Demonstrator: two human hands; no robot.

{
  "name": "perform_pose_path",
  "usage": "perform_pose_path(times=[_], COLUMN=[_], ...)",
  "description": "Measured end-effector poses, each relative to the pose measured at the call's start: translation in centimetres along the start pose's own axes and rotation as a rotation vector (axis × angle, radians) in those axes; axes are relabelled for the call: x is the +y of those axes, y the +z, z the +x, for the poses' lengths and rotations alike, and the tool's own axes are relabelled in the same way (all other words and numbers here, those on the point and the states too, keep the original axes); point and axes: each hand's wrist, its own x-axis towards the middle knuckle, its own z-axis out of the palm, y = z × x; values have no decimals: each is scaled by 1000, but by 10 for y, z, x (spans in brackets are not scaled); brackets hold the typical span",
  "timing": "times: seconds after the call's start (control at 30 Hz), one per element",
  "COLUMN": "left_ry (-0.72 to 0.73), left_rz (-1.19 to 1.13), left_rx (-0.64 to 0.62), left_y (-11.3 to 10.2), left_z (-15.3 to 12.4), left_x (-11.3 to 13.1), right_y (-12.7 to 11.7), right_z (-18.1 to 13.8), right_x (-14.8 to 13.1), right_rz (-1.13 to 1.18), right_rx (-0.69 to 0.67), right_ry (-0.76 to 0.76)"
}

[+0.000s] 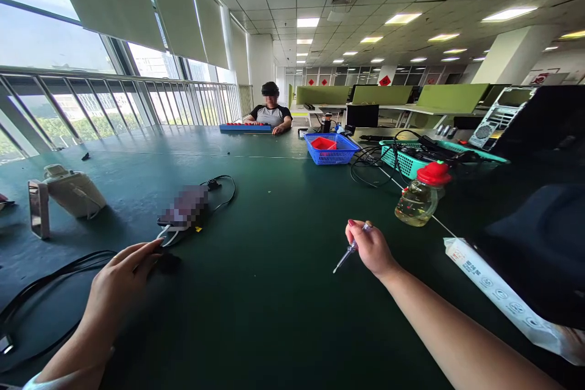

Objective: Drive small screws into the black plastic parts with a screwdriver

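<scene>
My right hand (372, 248) is closed in a pinch on a thin clear-handled screwdriver (350, 250), its tip pointing down and left just above the dark green table (274, 292). My left hand (121, 277) lies low on the table with fingers stretched out together, holding nothing. Its fingertips are close to white plugs at the end of a blurred flat device (185, 208) with a black cable.
A small bottle (420, 195) of yellowish liquid with a red cap stands right of my right hand. A white printed package (493, 289), a blue basket (331, 149), a teal basket (404, 161), black cables (46, 280), a white device (68, 195). Across the table sits a person (270, 113).
</scene>
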Motion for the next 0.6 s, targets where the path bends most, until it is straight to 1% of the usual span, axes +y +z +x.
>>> perform_pose_path(times=[0.2,0.27,0.37,0.47,0.6], left_ry=[6,29,101,153,138], left_rz=[23,16,24,62,88], left_rx=[-25,-67,-123,-139,-137], left_y=[0,1,3,3,1], left_z=[0,1,4,5,2], left_x=[1,-3,-5,-2,3], right_y=[-1,0,0,0,-1], right_z=[0,0,0,0,0], right_x=[2,3,2,1,-2], right_rz=[-7,-8,-16,-26,-33], right_rx=[14,12,6,4,-2], right_ry=[-12,-12,-19,-33,-36])
